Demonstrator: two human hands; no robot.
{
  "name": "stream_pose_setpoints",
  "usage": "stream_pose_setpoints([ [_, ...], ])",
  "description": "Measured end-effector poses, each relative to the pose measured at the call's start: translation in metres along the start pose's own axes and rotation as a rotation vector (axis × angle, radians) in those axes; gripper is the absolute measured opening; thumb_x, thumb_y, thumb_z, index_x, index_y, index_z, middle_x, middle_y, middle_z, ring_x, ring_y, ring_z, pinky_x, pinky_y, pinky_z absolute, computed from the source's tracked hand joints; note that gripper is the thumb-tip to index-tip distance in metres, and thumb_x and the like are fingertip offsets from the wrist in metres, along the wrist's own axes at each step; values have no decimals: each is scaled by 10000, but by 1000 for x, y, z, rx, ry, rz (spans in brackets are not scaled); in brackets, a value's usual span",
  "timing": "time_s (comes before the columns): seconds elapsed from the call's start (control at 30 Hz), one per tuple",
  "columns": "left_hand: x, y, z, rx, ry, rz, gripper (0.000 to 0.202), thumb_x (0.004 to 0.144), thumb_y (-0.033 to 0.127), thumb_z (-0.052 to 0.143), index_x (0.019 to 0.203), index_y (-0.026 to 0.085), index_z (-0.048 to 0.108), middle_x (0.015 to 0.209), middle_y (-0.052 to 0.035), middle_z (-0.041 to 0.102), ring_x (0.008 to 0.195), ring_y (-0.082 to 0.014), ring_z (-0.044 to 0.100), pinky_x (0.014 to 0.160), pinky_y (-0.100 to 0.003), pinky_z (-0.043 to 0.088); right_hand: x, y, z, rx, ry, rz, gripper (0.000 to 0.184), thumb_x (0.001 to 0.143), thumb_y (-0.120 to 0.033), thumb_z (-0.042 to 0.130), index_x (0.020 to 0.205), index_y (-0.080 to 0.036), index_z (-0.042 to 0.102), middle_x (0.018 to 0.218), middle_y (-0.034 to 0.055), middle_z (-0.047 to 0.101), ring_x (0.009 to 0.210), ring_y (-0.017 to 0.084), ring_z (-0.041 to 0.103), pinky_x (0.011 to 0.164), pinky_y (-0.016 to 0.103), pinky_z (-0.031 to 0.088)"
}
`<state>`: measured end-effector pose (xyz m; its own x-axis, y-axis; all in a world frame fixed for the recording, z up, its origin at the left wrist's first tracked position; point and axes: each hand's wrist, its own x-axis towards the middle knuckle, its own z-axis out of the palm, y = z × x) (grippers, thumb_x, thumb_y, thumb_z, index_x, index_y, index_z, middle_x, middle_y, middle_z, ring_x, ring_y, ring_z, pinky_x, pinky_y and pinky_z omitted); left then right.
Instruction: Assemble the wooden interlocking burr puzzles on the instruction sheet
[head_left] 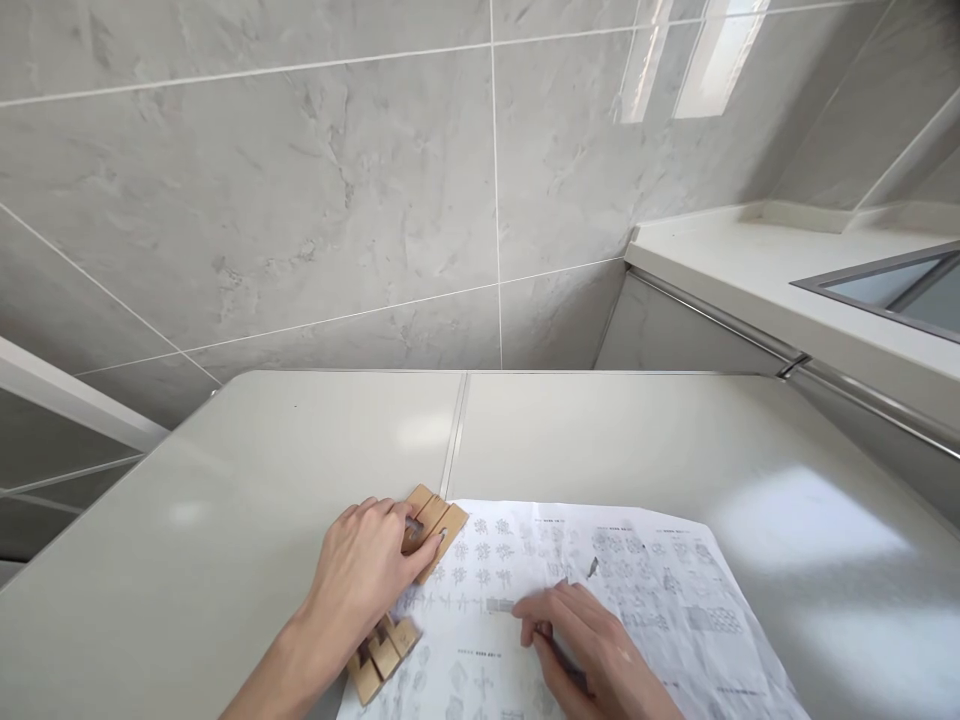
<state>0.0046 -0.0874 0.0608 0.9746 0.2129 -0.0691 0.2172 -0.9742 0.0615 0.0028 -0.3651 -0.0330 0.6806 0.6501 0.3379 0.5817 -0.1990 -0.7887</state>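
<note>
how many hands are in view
2: the left hand on a wooden piece, and the right hand over the printed sheet.

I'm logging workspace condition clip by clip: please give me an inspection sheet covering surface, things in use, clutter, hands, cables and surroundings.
Surface: pale table with a seam; glare at right.
Things in use: creased, printed sheet; wood along its left side, partly hidden by a hand.
Clutter: small dark fleck on the sheet, mark or tear unclear.
Hands: left hand on the wood; right hand over the sheet, grip hidden.
Cables: nothing seen.
Surroundings: tiled wall, counter at right.
</note>
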Motion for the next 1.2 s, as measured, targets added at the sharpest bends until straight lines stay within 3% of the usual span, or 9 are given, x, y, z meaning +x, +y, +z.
stream_pose_setpoints([
  [0.13, 4, 9, -4, 0, -42, -1, 263, 827, 490, 700, 692, 264, 695, 722, -86, 773, 748, -368, 744, 657, -402, 470, 0, 1, 0, 12, 1, -12, 344, 973, 2, 442, 1157, -261, 565, 929, 23, 711, 796, 203, 665, 723, 332, 541],
  [0.27, 3, 23, -4, 34, -46, 47, 263, 829, 482, 712, 696, 259, 667, 737, -91, 780, 764, -350, 749, 716, -421, 505, 1, -1, -2, 5, 7, -16, 322, 980, -6, 455, 1132, -264, 575, 911, 17, 711, 792, 200, 669, 725, 321, 539],
  [0.47, -14, 65, 6, 26, -52, 188, 180, 895, 349, 717, 874, 172, 743, 900, -124, 815, 901, -349, 762, 887, -497, 571, -4, -4, -5, 94, 61, 105, 257, 1040, -95, 441, 1082, -285, 609, 893, 6, 702, 734, 180, 664, 647, 269, 506],
  [0.6, -38, 82, 23, -51, 40, 235, 207, 966, 357, 723, 993, 153, 741, 967, -126, 781, 923, -348, 737, 871, -521, 591, -8, -2, -11, 138, 112, 180, 193, 1068, -170, 473, 1017, -274, 627, 865, 7, 708, 717, 184, 672, 644, 267, 510],
  [0.7, -58, 84, 43, -231, 132, 291, 261, 992, 321, 705, 1213, 182, 691, 1027, -103, 745, 928, -317, 715, 842, -489, 610, -9, -2, -12, 194, 168, 246, 212, 1095, -227, 462, 996, -264, 646, 861, 15, 716, 743, 193, 684, 671, 274, 522],
  [0.77, -71, 85, 57, -354, 225, 335, 432, 1021, 334, 673, 1429, 221, 586, 1241, -138, 706, 1132, -337, 686, 906, -473, 615, -9, -3, -11, 227, 215, 296, 228, 1103, -266, 463, 988, -259, 660, 858, 22, 720, 759, 201, 688, 686, 280, 527],
  [0.87, -85, 86, 74, -481, 320, 293, 544, 1022, 298, 646, 1541, 264, 486, 1520, -167, 548, 1429, -376, 530, 1066, -509, 578, -9, -2, -9, 228, 233, 319, 222, 1099, -291, 480, 985, -256, 667, 849, 23, 714, 748, 200, 674, 667, 275, 520],
  [1.03, -89, 85, 86, -614, 277, 198, 635, 1043, 354, 611, 1626, 275, 372, 1680, -184, 372, 1536, -411, 437, 1097, -571, 580, -9, 1, -13, 168, 199, 281, 182, 1087, -243, 492, 1016, -258, 659, 839, 2, 706, 711, 180, 671, 644, 254, 525],
  [1.2, -79, 73, 86, -676, 225, 179, 632, 1058, 360, 615, 1622, 290, 337, 1669, -190, 390, 1517, -399, 476, 1105, -588, 585, -6, -1, -13, 155, 186, 282, 173, 1075, -226, 502, 996, -258, 651, 843, -1, 721, 725, 179, 687, 657, 256, 530],
])
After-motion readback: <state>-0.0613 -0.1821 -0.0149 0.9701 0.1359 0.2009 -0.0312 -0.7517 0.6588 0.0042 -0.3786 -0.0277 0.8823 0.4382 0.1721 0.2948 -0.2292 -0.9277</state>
